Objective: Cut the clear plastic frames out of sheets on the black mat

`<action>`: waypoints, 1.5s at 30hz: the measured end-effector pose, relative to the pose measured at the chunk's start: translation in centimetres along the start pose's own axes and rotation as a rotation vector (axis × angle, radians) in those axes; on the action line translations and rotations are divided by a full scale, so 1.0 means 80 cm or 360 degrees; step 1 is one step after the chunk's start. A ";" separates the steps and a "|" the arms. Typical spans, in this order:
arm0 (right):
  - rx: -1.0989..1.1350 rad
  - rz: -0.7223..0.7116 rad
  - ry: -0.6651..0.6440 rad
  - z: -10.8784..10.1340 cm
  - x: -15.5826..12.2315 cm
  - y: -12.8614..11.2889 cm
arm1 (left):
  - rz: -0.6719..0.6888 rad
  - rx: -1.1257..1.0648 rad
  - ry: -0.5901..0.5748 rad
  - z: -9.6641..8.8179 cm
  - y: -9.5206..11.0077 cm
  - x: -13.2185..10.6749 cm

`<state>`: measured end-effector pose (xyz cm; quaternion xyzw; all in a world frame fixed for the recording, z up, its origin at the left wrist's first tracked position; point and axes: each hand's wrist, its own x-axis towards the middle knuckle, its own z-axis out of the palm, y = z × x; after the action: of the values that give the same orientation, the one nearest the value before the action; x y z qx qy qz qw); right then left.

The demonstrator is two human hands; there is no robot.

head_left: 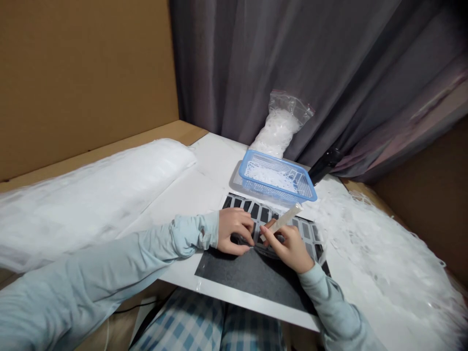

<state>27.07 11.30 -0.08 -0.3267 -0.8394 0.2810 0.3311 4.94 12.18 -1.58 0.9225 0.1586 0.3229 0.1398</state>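
A translucent plastic sheet with rows of rectangular cut-outs (307,229) lies on a dark grey mat (252,278). My left hand (236,231) is at the sheet's left part, its fingers bent and thumb and fingertips close together at the near edge. In my right hand (290,246) is a flat, pale stick (283,222), pinched between thumb and fingers. The stick slants up to the right, and its lower end is near the sheet beside my left fingertips. Just beyond the sheet stands a blue mesh basket (309,187) with small white plastic scraps (270,175) inside.
A thick stack of white translucent sheets (109,180) lies at left. Loose white plastic strips (380,253) are heaped at right. Behind the basket stands a clear zip bag (278,129) filled with white pieces. Cardboard walls (87,73) and a grey curtain (248,63) border the white table (204,161).
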 end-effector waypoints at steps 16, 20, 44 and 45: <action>-0.0053 -0.0230 0.0003 0.000 -0.001 -0.003 | -0.0005 -0.0057 0.0043 0.004 -0.002 -0.001; -0.0074 -0.0232 -0.0021 0.001 0.000 -0.003 | -0.0007 -0.0056 0.0043 0.005 -0.002 -0.002; -0.0632 -0.0475 0.0033 0.001 0.000 0.006 | -0.0114 -0.0146 -0.0058 0.003 -0.002 -0.001; -0.0490 -0.0405 0.0074 0.000 -0.001 0.007 | -0.0116 -0.0137 -0.0067 0.002 -0.001 -0.001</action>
<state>27.27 11.63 -0.51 -0.2711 -0.8991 0.0976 0.3294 4.98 12.21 -1.76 0.9159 0.1751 0.3045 0.1944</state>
